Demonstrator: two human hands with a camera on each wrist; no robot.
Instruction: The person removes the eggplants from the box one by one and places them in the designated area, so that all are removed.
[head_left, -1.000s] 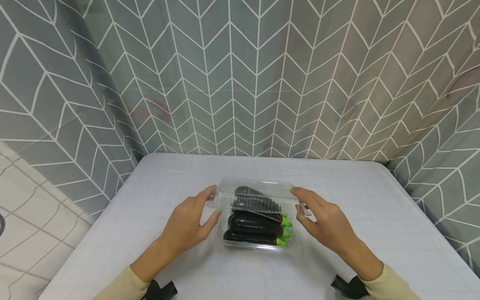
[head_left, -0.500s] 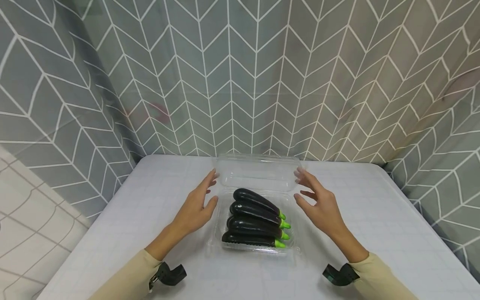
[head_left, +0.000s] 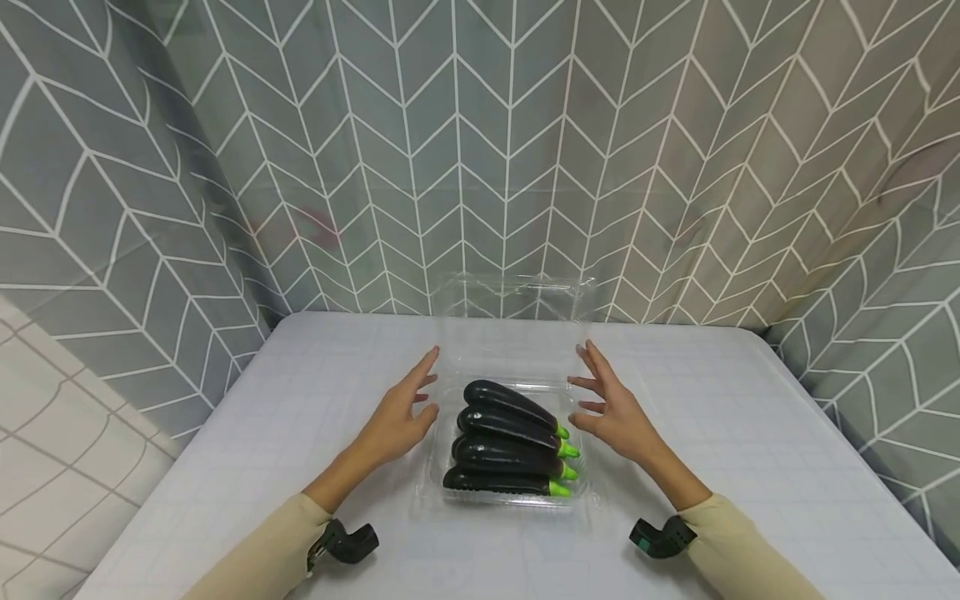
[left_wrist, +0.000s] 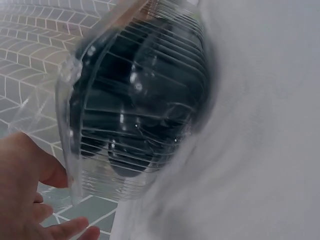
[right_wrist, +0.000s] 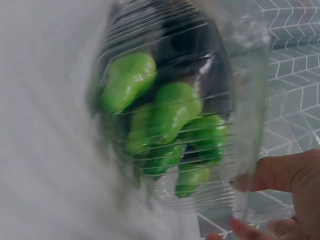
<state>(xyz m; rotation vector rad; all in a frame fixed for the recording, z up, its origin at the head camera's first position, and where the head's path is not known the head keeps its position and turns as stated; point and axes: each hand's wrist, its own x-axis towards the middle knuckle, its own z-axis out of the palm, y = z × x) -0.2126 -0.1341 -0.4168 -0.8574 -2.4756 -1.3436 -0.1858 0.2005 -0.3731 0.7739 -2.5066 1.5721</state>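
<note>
A clear plastic clamshell box (head_left: 510, 502) holds several dark eggplants (head_left: 508, 452) lying side by side, their green stem ends pointing right. Its hinged lid (head_left: 513, 346) stands raised at the back. My left hand (head_left: 397, 421) is at the box's left side, fingers extended. On the opposite side is my right hand (head_left: 618, 418), its fingers spread. The thumb (left_wrist: 54, 172) meets the box's rim in the left wrist view. In the right wrist view the other thumb (right_wrist: 270, 175) overlaps the rim; whether it presses is unclear. Green stem ends (right_wrist: 177, 107) show through the ribbed wall.
The box rests on a white-covered table (head_left: 360, 350), near its middle. A grey patterned curtain (head_left: 480, 150) hangs behind and beside the table. Dark wrist-worn devices (head_left: 352, 543) sit at both sleeves.
The lid, earlier folded low over the eggplants with both hands at it, has swung up and back. Both hands have left the lid, and the right hand has moved left toward the box.
</note>
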